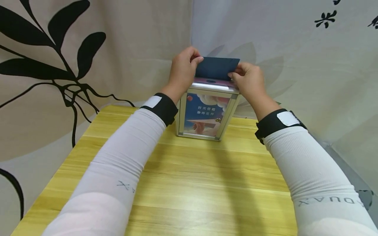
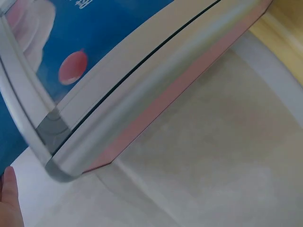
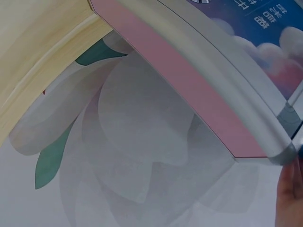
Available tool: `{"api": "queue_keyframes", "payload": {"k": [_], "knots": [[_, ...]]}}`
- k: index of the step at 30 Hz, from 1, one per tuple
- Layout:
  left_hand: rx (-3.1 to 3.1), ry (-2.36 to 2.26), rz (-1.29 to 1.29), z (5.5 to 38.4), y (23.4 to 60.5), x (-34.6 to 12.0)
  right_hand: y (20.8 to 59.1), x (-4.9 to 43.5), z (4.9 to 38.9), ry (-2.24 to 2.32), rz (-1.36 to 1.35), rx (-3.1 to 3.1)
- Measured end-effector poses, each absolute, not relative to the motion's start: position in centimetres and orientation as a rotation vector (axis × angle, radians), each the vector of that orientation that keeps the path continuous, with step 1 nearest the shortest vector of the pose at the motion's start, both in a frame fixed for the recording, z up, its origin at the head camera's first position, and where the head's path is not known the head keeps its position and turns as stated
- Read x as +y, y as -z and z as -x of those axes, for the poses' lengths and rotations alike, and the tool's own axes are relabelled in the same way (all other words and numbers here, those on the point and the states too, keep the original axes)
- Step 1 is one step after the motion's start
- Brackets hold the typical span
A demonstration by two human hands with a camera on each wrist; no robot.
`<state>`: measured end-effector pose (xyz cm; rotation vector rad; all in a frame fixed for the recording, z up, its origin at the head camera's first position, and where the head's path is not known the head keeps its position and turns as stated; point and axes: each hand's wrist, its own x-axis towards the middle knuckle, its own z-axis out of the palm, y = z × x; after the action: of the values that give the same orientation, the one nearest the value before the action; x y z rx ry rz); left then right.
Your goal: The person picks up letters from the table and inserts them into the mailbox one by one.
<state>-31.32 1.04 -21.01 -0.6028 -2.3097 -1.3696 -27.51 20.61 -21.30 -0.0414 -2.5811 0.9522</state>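
Note:
A dark blue envelope stands upright over the top of a small metal-framed letter box with a printed front panel. My left hand pinches its upper left corner between thumb and fingers. At the envelope's right edge, lower down, my right hand pinches it close to the box top. Its bottom edge meets the lid; whether it sits in a slot, I cannot tell. Only fingertips of the left hand enter the left wrist view, and part of the right hand shows in the right wrist view.
The box stands near the back edge of a light wooden table. A small keyed lock is on its front door. Behind hang pale cloth backdrops printed with black leaves.

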Motion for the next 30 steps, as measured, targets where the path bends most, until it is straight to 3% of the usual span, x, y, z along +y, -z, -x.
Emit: {"api": "queue_keyframes", "payload": {"k": [14,30], "knots": [[-2.483,1.356,0.560,32.4,23.4,1.1,20.8,20.2,27.3,-0.812,-0.012,-2.612],[-2.643,1.228,0.582,32.3,23.5,2.2,22.6,20.9,27.9,-0.646,-0.012,-2.605]]}}
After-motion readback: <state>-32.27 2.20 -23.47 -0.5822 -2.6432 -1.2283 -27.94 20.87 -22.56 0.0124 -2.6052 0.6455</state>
